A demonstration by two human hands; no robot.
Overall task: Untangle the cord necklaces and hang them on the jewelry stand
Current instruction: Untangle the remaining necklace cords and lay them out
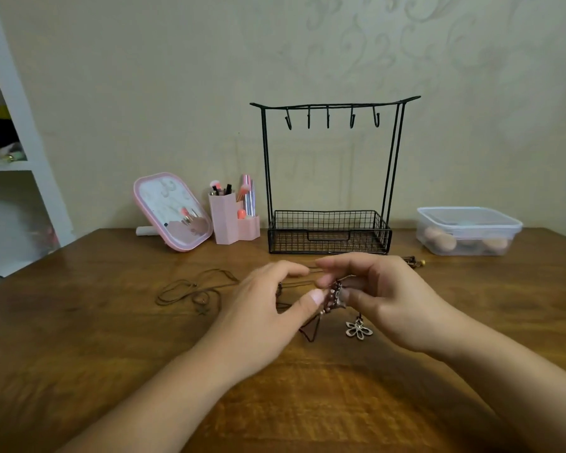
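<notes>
A white shelf stands at the far left against the wall, with blurred items on its boards. On the wooden table, near the back edge, a pink mirror leans tilted, and just right of it is a pink holder with brushes and tubes upright in it.

In front of these, left of the hands, a brown cord necklace lies in loose loops on the table, with a small pendant at its near side.

The left hand is raised a little over the table at centre, its thumb and curled fingers pinching a beaded knot where dark cords meet. The right hand faces it, touching the same knot, its thumb and forefinger pinching the beads and cord from the other side. A thin cord runs between the two forefingers. Below the knot a dark cord loop hangs to the table, and a flower pendant dangles just beside the right palm.

Behind the hands stands the black wire stand, upright, with five bare hooks along its top bar and a mesh basket as its base. Just right of the basket's front corner, a small bit of jewelry lies on the table, mostly hidden by the right hand.

At the far right is a clear lidded box with round pinkish pieces inside.
</notes>
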